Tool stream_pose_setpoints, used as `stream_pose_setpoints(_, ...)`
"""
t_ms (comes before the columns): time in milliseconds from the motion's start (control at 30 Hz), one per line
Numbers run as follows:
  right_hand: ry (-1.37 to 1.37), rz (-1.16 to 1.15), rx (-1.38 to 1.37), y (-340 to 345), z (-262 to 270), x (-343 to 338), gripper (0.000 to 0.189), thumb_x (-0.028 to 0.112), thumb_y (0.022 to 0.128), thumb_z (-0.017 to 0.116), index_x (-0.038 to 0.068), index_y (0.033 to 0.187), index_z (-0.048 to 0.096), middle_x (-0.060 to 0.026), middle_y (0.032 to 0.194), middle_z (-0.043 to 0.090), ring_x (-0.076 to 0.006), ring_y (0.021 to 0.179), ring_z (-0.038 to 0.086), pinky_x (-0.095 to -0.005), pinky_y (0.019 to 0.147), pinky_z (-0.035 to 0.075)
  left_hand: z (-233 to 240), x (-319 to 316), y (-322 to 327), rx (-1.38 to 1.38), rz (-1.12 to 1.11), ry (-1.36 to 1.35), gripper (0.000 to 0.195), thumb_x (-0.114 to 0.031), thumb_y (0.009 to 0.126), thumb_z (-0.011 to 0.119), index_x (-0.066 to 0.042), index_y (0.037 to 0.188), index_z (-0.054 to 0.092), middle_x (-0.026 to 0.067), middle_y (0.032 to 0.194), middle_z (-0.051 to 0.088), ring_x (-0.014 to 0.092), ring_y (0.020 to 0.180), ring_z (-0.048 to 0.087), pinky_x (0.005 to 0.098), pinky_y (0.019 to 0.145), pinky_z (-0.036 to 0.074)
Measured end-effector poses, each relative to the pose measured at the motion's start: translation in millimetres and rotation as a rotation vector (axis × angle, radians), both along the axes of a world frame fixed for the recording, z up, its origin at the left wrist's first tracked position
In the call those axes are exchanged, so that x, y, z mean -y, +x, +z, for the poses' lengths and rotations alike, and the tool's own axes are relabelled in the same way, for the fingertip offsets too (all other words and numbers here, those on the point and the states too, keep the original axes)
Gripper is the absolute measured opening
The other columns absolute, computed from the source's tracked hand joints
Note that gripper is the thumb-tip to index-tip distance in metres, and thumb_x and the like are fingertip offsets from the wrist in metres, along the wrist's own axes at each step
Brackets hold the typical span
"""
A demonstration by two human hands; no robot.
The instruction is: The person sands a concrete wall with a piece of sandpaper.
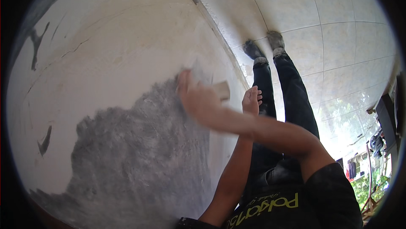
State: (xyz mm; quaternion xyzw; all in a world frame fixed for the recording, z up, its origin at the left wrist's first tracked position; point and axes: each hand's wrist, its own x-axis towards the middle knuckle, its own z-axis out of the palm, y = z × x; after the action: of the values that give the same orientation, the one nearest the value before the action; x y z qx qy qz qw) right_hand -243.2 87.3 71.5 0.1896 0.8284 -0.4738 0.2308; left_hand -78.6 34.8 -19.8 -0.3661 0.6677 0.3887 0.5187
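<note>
My right hand [196, 97], blurred, reaches across my body to the wall. A pale, flat-ended tool [222, 90] juts out beside its wrist and appears held in it; the rest of that tool is hidden, so its kind is unclear. The fingers are at the upper edge of a dark grey patch [136, 146] on the wall. Around the patch the wall surface [127, 61] is whitish. Beneath the right forearm passes my left arm, and my left hand [252, 99] hangs in front of my leg, fingers slightly bent, with nothing visible in it.
Along the wall's foot runs a rough edge [219, 34] beside the tiled floor [295, 4]. My shoes [253, 50] stand on the tiles close to it. Cracks [74, 50] and dark marks [45, 140] show on the wall. Hanging clothes [352, 169] appear at the far right.
</note>
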Motion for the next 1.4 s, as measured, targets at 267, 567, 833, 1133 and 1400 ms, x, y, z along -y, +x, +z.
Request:
stream_pose_setpoints(267, -0.191, 0.078, 0.163, -21, -37, -34, 0.064, 0.008, 0.089, 0.051, -0.017, 0.141, 0.026, -0.0357, 0.137, 0.044, -0.0351, 0.108, 0.064, -0.0355, 0.077, 0.060, 1, 2, 8, -0.107, -0.054, 0.012, 0.044, -0.041, 0.100, 0.056, -0.004, 0.122, 0.059, 0.0060, 0.105, 0.065, 0.013, 0.092, 0.059, 0.0295, 0.079, 0.050)
stream_pose_setpoints(567, -0.110, -0.013, 0.048, -20, -27, -39, 0.063, 0.006, 0.090, 0.048, -0.019, 0.142, 0.023, -0.0359, 0.141, 0.040, -0.0377, 0.116, 0.060, -0.0338, 0.085, 0.058, 6, -6, 2, -0.039, -0.077, 0.022, 0.044, -0.039, 0.100, 0.055, -0.005, 0.127, 0.056, 0.0073, 0.112, 0.064, 0.015, 0.100, 0.059, 0.0311, 0.083, 0.051)
stream_pose_setpoints(833, 0.153, -0.109, -0.216, -20, 11, -21, 0.069, 0.002, 0.085, 0.055, -0.019, 0.142, 0.022, -0.0329, 0.145, 0.036, -0.0355, 0.125, 0.053, -0.0337, 0.088, 0.056, 10, -12, -3, -0.023, -0.030, 0.003, 0.044, -0.042, 0.098, 0.058, -0.004, 0.122, 0.060, 0.0081, 0.107, 0.066, 0.016, 0.095, 0.061, 0.0309, 0.082, 0.052)
stream_pose_setpoints(1133, 0.022, -0.029, -0.104, -6, 12, -8, 0.059, 0.010, 0.091, 0.051, -0.015, 0.141, 0.032, -0.0333, 0.142, 0.042, -0.0375, 0.125, 0.053, -0.0352, 0.097, 0.051, 11, -13, -4, -0.014, -0.049, -0.002, 0.044, -0.040, 0.099, 0.056, -0.003, 0.123, 0.058, 0.0068, 0.108, 0.065, 0.014, 0.096, 0.060, 0.0299, 0.081, 0.051)
stream_pose_setpoints(1400, 0.199, 0.068, -0.132, 1, 1, 12, 0.067, 0.008, 0.086, 0.060, -0.018, 0.140, 0.031, -0.0337, 0.145, 0.038, -0.0371, 0.130, 0.048, -0.0293, 0.090, 0.054, 7, -8, -2, -0.004, -0.024, -0.004, 0.045, -0.040, 0.099, 0.058, -0.003, 0.124, 0.058, 0.0080, 0.108, 0.065, 0.015, 0.096, 0.060, 0.0303, 0.082, 0.051)
